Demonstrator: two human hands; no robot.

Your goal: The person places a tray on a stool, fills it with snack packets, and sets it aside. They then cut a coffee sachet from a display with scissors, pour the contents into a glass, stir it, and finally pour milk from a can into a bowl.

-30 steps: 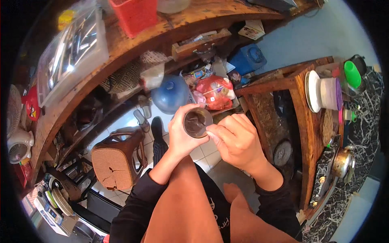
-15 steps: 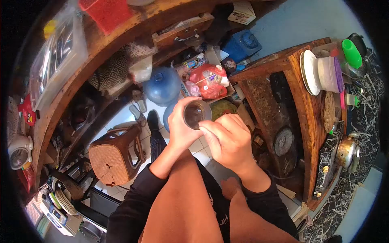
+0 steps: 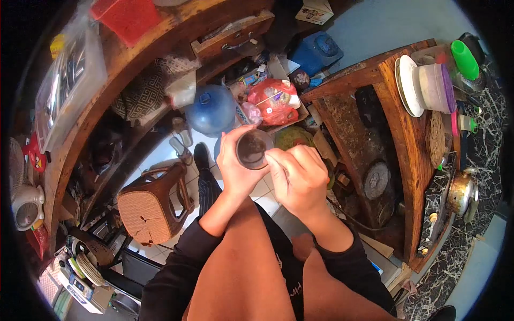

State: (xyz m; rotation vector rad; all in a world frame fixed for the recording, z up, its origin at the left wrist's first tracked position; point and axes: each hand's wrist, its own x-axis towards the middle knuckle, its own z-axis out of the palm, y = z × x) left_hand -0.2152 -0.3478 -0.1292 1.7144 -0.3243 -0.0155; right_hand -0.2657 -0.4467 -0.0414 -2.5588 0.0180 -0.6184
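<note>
A clear drinking glass with a dark brown content is held over my lap, its mouth facing up toward me. The fingers of my left hand wrap round its left side and underside. At the right edge of the rim, my right hand is closed in a pinch, thumb against forefinger. Whatever lies between those fingertips is hidden or too thin to name. Both forearms are in dark sleeves, above bare legs.
Beyond the glass stand a blue water jug and a box with a red plastic bag. A woven-top stool is on the tiled floor at left. To the right are a wooden cabinet and a counter with a metal pot.
The glass and both hands have shifted slightly left in view, as the surroundings also moved a little. My right hand keeps its pinch at the rim.
</note>
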